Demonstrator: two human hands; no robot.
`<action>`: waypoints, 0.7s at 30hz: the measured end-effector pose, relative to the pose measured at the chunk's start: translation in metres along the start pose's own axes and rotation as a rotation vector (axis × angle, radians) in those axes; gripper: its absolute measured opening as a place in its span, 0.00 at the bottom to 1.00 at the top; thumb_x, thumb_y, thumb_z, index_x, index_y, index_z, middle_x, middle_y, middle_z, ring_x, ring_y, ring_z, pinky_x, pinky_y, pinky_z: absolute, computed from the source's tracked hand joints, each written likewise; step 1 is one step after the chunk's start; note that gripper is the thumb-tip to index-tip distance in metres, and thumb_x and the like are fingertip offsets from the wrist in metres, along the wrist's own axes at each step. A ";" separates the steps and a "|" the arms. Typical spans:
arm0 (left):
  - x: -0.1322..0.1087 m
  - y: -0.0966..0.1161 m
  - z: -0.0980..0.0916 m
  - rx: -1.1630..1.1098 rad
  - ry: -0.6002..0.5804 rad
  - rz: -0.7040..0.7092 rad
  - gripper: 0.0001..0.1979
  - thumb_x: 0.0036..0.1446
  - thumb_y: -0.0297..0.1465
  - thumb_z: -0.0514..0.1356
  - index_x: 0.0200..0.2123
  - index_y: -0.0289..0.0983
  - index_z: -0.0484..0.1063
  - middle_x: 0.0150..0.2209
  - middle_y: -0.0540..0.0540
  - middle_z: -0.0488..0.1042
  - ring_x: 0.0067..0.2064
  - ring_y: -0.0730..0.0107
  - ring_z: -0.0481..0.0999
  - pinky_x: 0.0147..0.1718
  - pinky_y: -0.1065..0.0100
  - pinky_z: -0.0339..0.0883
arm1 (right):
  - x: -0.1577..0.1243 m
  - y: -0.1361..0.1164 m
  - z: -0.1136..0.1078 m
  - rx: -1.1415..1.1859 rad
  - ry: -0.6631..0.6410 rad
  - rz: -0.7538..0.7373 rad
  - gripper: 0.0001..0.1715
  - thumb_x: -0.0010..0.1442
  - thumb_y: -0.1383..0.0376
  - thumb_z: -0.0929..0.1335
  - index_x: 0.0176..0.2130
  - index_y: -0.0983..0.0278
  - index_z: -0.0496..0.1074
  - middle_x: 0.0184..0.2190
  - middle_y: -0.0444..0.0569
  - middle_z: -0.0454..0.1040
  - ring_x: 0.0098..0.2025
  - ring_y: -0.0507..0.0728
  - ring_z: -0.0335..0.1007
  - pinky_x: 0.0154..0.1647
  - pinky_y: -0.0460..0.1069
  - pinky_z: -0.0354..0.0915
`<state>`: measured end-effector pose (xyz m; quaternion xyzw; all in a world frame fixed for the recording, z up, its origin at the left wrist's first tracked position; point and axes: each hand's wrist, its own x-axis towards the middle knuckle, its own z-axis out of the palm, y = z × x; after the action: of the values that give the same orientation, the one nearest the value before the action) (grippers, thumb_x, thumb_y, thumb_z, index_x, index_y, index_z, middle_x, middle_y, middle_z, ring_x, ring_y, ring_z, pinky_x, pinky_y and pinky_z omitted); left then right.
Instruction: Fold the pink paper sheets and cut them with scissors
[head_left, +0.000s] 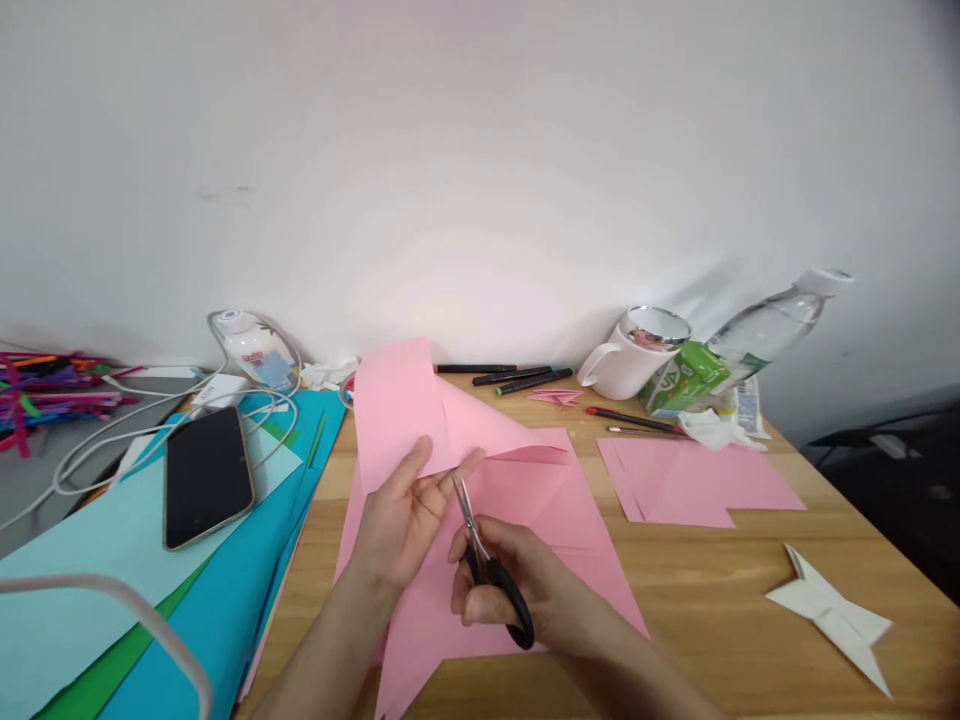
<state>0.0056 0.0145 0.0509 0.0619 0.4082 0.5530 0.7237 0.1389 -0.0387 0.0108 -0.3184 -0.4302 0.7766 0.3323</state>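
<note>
My left hand [405, 515] pinches the lower edge of a pink paper sheet [397, 400], lifting it off the wooden table [712, 600]. My right hand [525, 590] grips black-handled scissors [484, 560], blades pointing up towards the held paper, near my left fingers. A larger pink sheet [555, 500] lies flat under both hands.
A black phone [206, 475] rests on blue and green paper sheets [90, 590] at left, with white cables and coloured sticks [45, 395] behind. At the back are markers [517, 377], a white mug [637, 355], a green carton [686, 375] and a water bottle [772, 325]. More pink paper [697, 480] and a white folded shape [832, 615] lie right.
</note>
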 end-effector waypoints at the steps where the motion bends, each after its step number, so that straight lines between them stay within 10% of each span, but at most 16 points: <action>1: -0.001 0.000 0.000 -0.010 -0.018 0.011 0.08 0.57 0.23 0.56 0.25 0.34 0.69 0.32 0.42 0.79 0.47 0.57 0.77 0.47 0.60 0.71 | 0.000 0.000 0.000 0.002 0.004 -0.001 0.28 0.39 0.55 0.78 0.34 0.65 0.65 0.24 0.41 0.67 0.26 0.49 0.62 0.28 0.45 0.56; 7: -0.006 -0.002 0.001 -0.020 -0.172 -0.013 0.07 0.57 0.25 0.57 0.36 0.31 0.74 0.40 0.38 0.79 0.49 0.55 0.75 0.52 0.58 0.66 | -0.001 0.000 0.000 0.008 0.035 -0.027 0.28 0.42 0.53 0.77 0.35 0.64 0.64 0.24 0.41 0.66 0.26 0.50 0.61 0.27 0.45 0.55; 14: -0.002 -0.002 -0.003 0.005 -0.128 -0.055 0.09 0.55 0.27 0.59 0.23 0.33 0.70 0.34 0.35 0.79 0.45 0.52 0.77 0.53 0.54 0.63 | -0.003 -0.003 0.003 -0.185 0.071 -0.126 0.19 0.46 0.57 0.75 0.31 0.64 0.67 0.26 0.43 0.70 0.27 0.51 0.63 0.29 0.46 0.58; 21: 0.001 0.005 -0.010 -0.011 -0.086 0.104 0.07 0.50 0.23 0.58 0.33 0.33 0.74 0.33 0.43 0.80 0.43 0.58 0.78 0.52 0.55 0.65 | -0.002 -0.015 -0.020 -0.398 1.229 -0.914 0.09 0.54 0.65 0.70 0.37 0.61 0.67 0.34 0.47 0.74 0.40 0.56 0.71 0.44 0.53 0.64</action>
<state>-0.0043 0.0139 0.0463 0.1029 0.3700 0.5887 0.7113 0.1595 -0.0248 0.0162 -0.5355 -0.3887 0.1564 0.7333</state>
